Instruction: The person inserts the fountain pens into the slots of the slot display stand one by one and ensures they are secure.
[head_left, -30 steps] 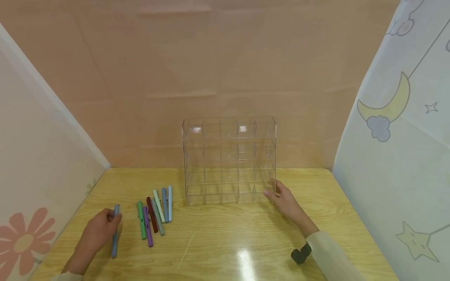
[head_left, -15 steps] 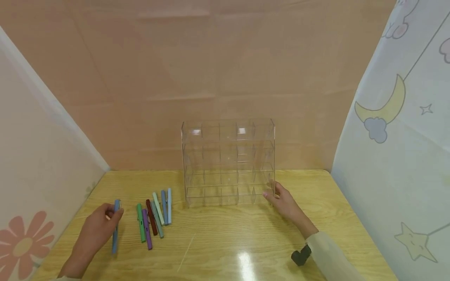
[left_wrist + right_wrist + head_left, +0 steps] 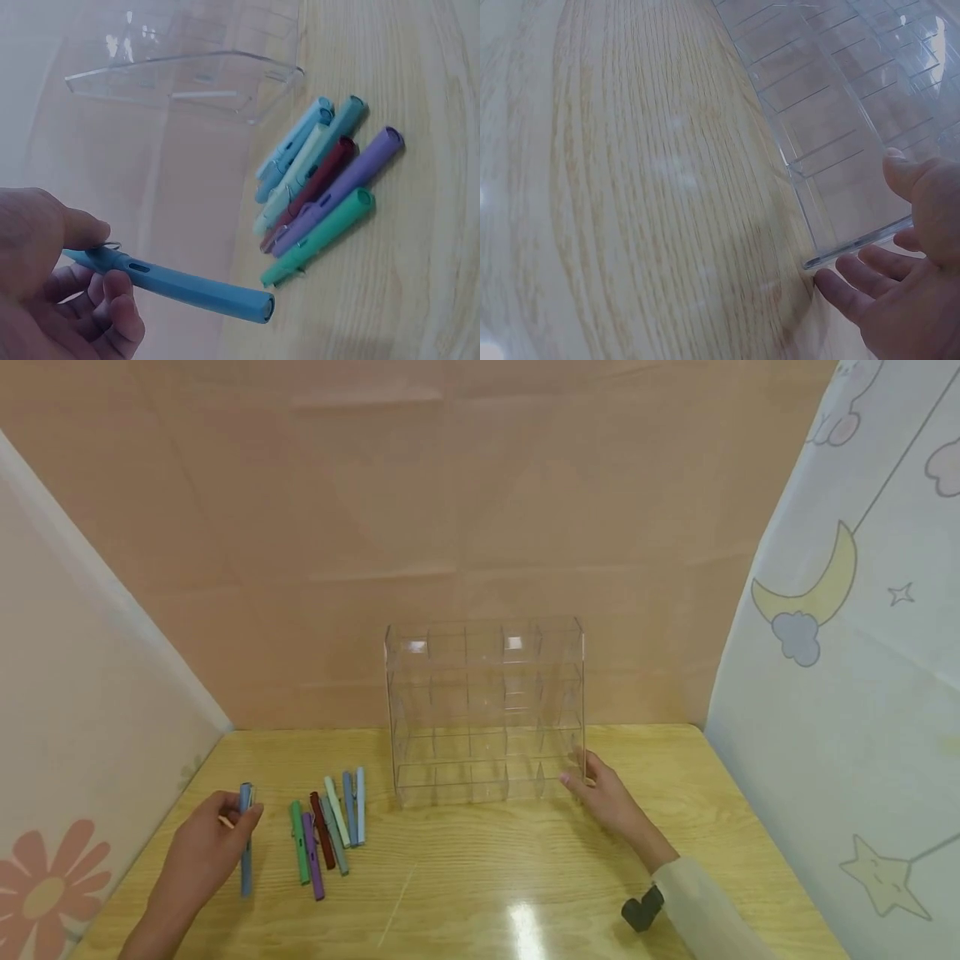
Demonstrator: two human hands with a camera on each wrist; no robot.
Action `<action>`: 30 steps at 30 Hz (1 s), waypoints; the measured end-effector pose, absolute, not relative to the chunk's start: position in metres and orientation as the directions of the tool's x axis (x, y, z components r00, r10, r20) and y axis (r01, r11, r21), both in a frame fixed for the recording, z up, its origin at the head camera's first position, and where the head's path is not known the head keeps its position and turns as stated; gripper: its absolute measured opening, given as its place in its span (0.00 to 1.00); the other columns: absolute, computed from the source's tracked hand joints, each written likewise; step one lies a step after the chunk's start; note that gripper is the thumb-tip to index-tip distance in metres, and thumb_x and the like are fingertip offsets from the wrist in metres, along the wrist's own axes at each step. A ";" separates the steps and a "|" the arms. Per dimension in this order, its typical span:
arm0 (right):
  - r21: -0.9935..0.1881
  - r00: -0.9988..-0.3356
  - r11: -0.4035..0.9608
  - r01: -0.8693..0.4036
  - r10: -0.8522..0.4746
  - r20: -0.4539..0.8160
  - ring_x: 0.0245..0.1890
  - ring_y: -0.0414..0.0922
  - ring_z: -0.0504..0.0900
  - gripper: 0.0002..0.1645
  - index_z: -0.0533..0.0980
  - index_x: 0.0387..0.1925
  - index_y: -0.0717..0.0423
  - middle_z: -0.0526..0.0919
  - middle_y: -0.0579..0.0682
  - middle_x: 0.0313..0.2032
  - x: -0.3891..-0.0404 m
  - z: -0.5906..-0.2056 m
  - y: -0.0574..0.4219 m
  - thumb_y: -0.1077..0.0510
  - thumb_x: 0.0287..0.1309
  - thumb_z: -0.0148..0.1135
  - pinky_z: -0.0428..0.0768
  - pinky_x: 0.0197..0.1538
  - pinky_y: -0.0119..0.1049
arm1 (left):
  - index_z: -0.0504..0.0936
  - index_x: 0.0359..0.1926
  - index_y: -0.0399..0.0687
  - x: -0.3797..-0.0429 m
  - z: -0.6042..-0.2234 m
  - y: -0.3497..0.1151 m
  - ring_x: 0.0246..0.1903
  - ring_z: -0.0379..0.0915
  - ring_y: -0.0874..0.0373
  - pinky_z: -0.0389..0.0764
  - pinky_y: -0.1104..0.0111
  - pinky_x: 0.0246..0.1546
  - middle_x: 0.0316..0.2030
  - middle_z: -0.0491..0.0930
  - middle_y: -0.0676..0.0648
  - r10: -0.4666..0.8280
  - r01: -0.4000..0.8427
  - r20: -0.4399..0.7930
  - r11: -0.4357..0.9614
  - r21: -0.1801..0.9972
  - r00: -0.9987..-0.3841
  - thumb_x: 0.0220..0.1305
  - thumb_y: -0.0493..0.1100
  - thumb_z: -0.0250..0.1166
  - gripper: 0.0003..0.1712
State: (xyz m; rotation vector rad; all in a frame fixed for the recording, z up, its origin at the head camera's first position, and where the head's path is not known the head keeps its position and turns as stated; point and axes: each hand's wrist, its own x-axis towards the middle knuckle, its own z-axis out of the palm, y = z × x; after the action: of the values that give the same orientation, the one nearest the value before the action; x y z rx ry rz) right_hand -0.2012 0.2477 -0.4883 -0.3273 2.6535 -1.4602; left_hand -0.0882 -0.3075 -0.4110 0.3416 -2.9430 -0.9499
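wood-grain table [image 3: 457, 893] | clear compartmented rack [image 3: 486, 733]: upright | seven pens [image 3: 322, 831]: clustered left of rack

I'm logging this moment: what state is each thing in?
Held blue pen: pinched in left grip, apparently lifted
Clear rack: standing upright
Right grip: curled round rack's right edge
Green pen: lying on table
Purple pen: lying
Dark red pen: lying
Teal pen: lying
Pale green pen: lying
Mid-blue pen: lying
Light blue pen: lying

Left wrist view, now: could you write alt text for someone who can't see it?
A left hand at lower left holds a blue pen angled slightly down to the right. Seven loose pens in mixed colors lie close together on a wood-grain table; part of a clear organizer shows at upper left.
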 end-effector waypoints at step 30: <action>-0.861 -0.975 0.493 -0.127 -0.222 0.016 0.79 0.71 0.62 0.45 0.50 0.83 0.68 0.61 0.70 0.80 -0.198 -0.486 0.245 0.49 0.81 0.57 0.69 0.75 0.67 | 0.74 0.56 0.40 -0.086 -0.381 -0.236 0.28 0.71 0.63 0.74 0.68 0.22 0.35 0.80 0.43 -0.220 -0.031 0.179 0.711 0.702 -0.959 0.81 0.57 0.60 0.24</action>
State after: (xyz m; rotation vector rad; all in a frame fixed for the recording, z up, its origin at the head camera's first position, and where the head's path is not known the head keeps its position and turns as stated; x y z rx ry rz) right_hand -0.1977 0.2451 -0.4859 -0.3083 2.6294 -1.5032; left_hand -0.0856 -0.2355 -0.3809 0.1995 -2.6688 -1.0885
